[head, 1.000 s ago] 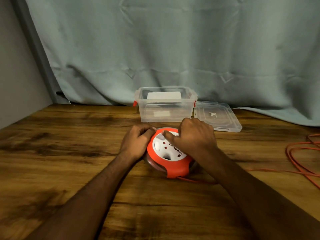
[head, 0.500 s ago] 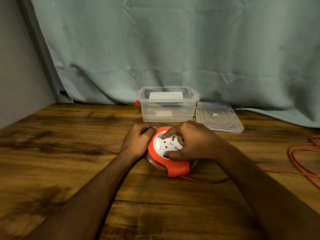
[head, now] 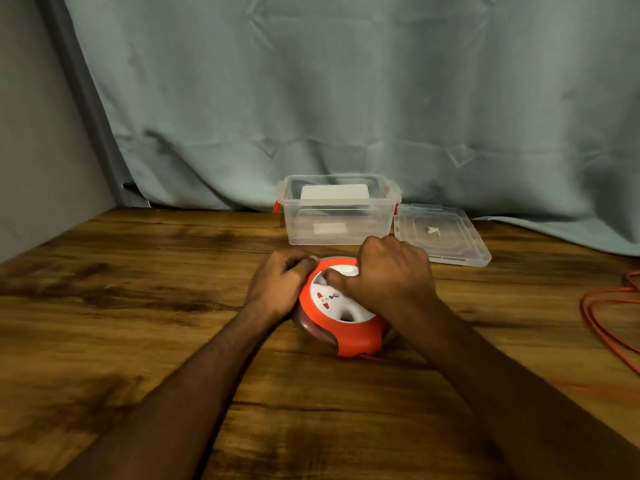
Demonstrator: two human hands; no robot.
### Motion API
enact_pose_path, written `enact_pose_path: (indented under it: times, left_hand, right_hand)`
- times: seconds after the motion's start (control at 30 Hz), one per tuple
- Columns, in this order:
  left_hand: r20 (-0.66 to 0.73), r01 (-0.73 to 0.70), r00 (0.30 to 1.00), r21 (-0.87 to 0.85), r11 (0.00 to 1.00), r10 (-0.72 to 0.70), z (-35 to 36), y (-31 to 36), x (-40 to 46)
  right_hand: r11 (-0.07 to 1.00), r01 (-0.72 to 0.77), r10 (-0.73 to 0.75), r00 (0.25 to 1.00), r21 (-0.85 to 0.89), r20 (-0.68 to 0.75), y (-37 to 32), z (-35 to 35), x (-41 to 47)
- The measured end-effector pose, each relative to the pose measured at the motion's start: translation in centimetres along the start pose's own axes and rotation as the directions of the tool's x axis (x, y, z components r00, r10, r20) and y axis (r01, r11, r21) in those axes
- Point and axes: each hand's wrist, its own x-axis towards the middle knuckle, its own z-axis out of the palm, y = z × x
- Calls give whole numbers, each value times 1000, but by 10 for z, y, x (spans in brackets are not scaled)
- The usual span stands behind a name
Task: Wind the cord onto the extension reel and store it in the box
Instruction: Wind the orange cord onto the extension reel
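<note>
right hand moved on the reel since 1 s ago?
Yes. The right hand swung toward the near rim of the reel, then back to the side nearest the box.

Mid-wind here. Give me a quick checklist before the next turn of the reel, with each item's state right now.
1. Left hand steadies the round orange and white extension reel: ok.
2. Right hand has a grip on the reel's white centre: ok.
3. Loose orange cord fully wound: not ok, loops lie on the wooden table.
4. Cord free of knots: cannot tell.
5. Clear plastic box open, its clear lid beside it: ok.
</note>
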Motion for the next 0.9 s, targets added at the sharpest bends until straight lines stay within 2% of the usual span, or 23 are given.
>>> enact_pose_path:
  times: [0.1,0.2,0.27,0.37,0.53,0.73,0.9]
  left_hand:
    - [6,20,1000,15,1000,-20,0,1,-3]
    - [2,50,999,22,998,-50,-2,6,-7]
    - [11,53,999,17,998,-53,-4,8,-8]
    - [22,47,999,32,998,-47,-5,10,-7]
    - [24,66,997,52,996,-68,-3,12,-8]
    - [16,102,995,29,994,-103,0,12,-7]
    - [-51,141,988,-39,989,-143,2,12,5]
  right_hand:
    - [1000,15,-15,1000,-7,-28,3,6,-2]
    - [982,190,-190,982,2,-22,15,4,0]
    - [938,313,-322,946,151,35,27,-4,0]
    - [877,343,-417,892,336,177,37,-16,0]
    - [868,382,-466,847,317,255,36,-15,2]
    - [898,365,-415,888,245,198,35,-5,5]
    - [922,355,-380,909,155,175,34,-2,10]
